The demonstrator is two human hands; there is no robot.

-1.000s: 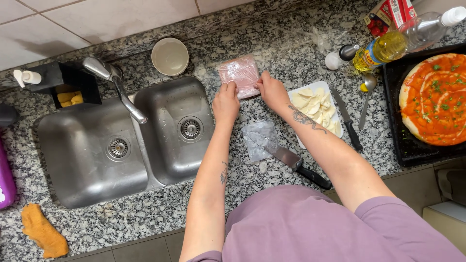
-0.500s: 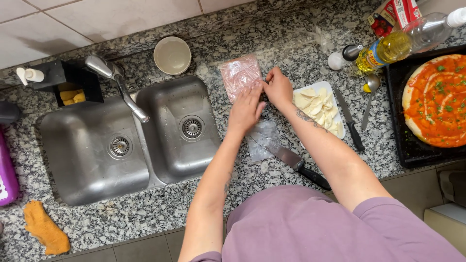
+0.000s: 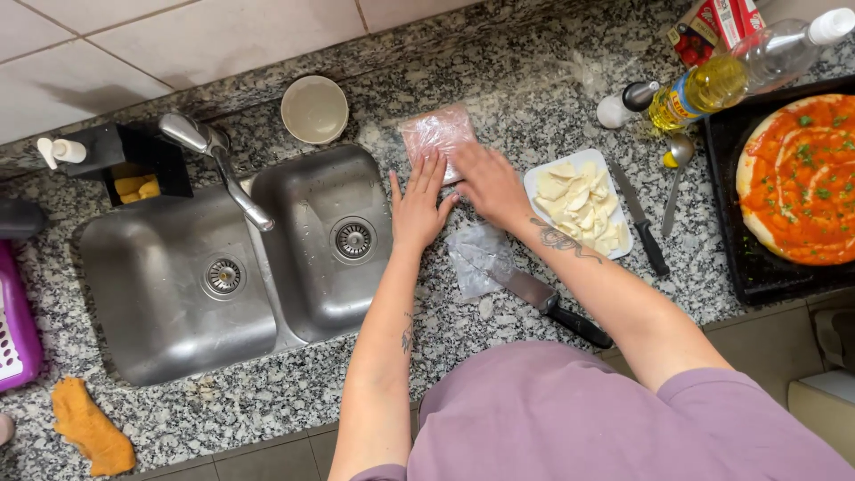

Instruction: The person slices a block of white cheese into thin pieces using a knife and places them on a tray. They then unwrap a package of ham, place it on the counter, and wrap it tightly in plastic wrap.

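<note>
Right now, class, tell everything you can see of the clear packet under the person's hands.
The clear plastic packet lies flat on the speckled granite counter, behind the right sink basin and left of the white tray of cheese slices. It is roughly rectangular, thin and crinkled, with something pale pink inside that cannot be told exactly. The left hand rests its fingertips on the near edge; the right hand covers the near right corner.

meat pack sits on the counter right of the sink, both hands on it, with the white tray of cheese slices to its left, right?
Not quite. The head view shows the tray right of the meat pack, not left. The rest holds: left hand and right hand on it, right of the sink.
</note>
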